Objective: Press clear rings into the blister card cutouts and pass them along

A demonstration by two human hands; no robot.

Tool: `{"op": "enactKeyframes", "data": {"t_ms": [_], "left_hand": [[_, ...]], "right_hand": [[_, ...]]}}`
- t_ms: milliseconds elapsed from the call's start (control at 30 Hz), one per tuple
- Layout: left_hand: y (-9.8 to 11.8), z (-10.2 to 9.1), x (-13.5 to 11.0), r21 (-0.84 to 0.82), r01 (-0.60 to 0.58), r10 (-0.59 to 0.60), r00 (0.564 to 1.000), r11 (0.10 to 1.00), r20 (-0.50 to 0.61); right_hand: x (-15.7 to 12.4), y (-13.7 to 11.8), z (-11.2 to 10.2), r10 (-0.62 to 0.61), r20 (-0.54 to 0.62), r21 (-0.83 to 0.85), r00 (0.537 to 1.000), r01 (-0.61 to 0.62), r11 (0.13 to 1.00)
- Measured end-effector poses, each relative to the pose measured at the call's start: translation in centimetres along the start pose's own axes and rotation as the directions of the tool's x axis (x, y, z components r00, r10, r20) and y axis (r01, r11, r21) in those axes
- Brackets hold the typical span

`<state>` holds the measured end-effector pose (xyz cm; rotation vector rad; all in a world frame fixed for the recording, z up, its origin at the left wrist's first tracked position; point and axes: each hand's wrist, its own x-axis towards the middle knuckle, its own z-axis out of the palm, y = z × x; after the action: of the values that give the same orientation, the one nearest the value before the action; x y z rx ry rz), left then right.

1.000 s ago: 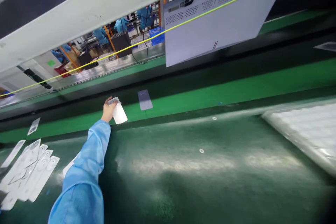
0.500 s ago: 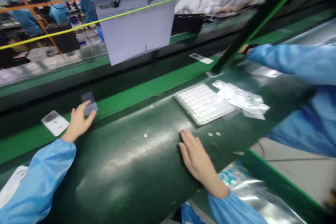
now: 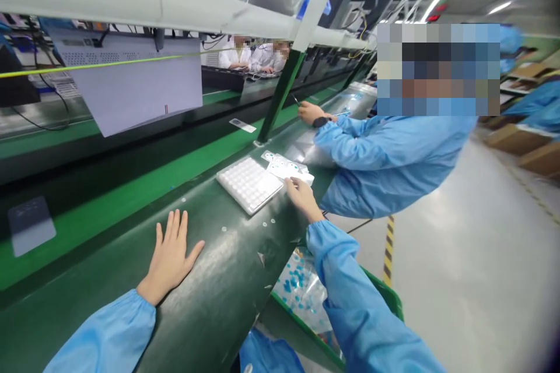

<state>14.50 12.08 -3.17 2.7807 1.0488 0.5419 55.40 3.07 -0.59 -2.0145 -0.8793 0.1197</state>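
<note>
A flat grey rectangular card (image 3: 31,225) lies on the bright green conveyor strip (image 3: 109,186) at far left. Next to the strip, the person's left hand (image 3: 170,256) rests palm-down on a dark green curved mat (image 3: 219,256), its fingers spread apart and holding nothing. Small white discs (image 3: 265,223) are scattered across the mat beyond it. Further right sits a white square dimpled tray (image 3: 249,184), and just beside it lie glossy white sheets with blue-green marks (image 3: 289,168). The person's right hand (image 3: 303,198) is on those sheets with its fingers close together, though whether they grip or merely press is hard to tell. Below the mat, a green-rimmed crate (image 3: 385,297) holds a clear bag of blue pieces (image 3: 300,291). At right, a co-worker in a blue smock (image 3: 394,169) holds a thin tool in one hand (image 3: 311,112).
</note>
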Motion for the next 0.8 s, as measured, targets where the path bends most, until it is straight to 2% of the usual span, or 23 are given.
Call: {"op": "enactKeyframes", "data": {"t_ms": [167,267,367,533,700,800], "left_hand": [[4.6,1.0,4.6,-0.089,-0.128,0.131,0.991,0.988,0.024],[7.1,1.5,8.0,-0.137,-0.211,0.217,0.976,0.968,0.029],[8.6,2.0,11.0,-0.172,-0.275,0.289,0.955,0.946,0.062],[9.2,2.5,13.5,-0.182,-0.292,0.312,0.946,0.939,0.090],[8.4,2.5,13.4,-0.199,-0.246,0.265,0.962,0.949,0.071],[7.9,2.5,12.9,-0.215,-0.209,0.227,0.972,0.954,0.063]], "right_hand": [[2.4,1.9,0.4,0.173,0.131,0.040,0.976,-0.180,0.983],[3.1,2.1,0.5,0.203,0.144,0.074,0.969,-0.215,0.974],[3.4,2.4,0.3,0.191,0.163,0.127,0.968,-0.213,0.969],[3.5,3.7,0.3,0.115,0.159,0.240,0.981,-0.152,0.959],[5.4,5.1,0.5,0.050,0.046,0.336,0.998,-0.063,0.940],[6.5,5.4,0.8,0.000,-0.052,0.334,0.999,0.017,0.943]]}}
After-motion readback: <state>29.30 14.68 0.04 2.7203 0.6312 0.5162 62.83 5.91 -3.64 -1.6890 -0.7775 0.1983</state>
